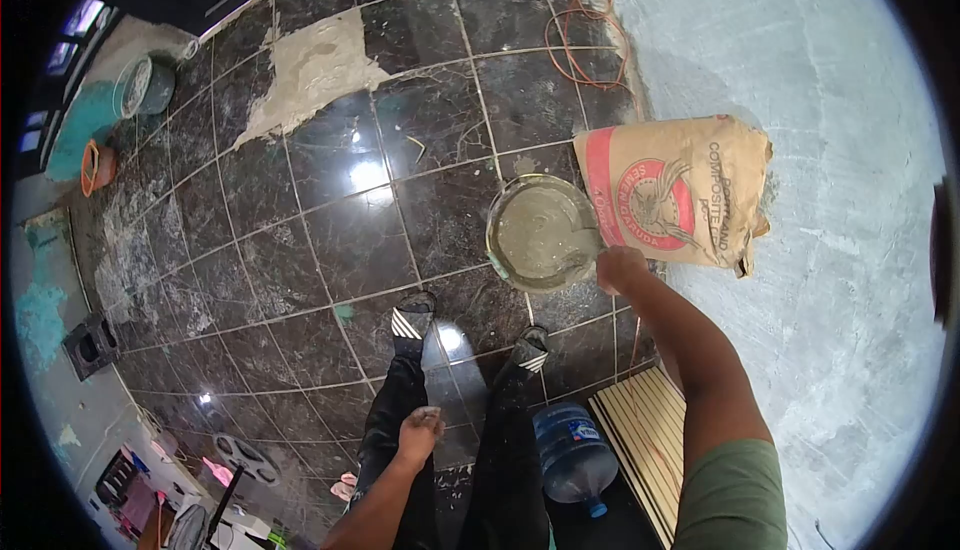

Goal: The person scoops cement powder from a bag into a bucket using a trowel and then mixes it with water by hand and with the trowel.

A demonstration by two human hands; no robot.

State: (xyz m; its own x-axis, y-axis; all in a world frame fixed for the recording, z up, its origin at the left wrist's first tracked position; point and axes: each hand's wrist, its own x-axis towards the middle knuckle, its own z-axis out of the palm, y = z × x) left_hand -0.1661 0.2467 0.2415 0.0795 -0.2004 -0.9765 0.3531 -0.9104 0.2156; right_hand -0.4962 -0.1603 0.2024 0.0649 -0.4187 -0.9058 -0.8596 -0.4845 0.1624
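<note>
On the dark tiled floor (pixel 430 235), just beyond the person's feet and a little to the right, stood a round bucket (pixel 491 238) holding wet grey mix (pixel 538 222). Its mouth faced up, and being round it offered no long axis to line up with. The right hand (pixel 622 270) was by far the nearer one: it was at the bucket's near right edge, so the mix lay to its left and slightly far of it. Its fingers were curled in, though whether that grip was clamped on a handle or on the rim I could not tell. The left hand (pixel 420 435) was well apart, near and to the left, above the left leg; its fingers were curled together, with nothing seen in them. Close on the right of the bucket lay a Portland composite cement sack (pixel 655 190), its long axis running left to right, its left end just beside the bucket and its near edge just far of the right fist.
</note>
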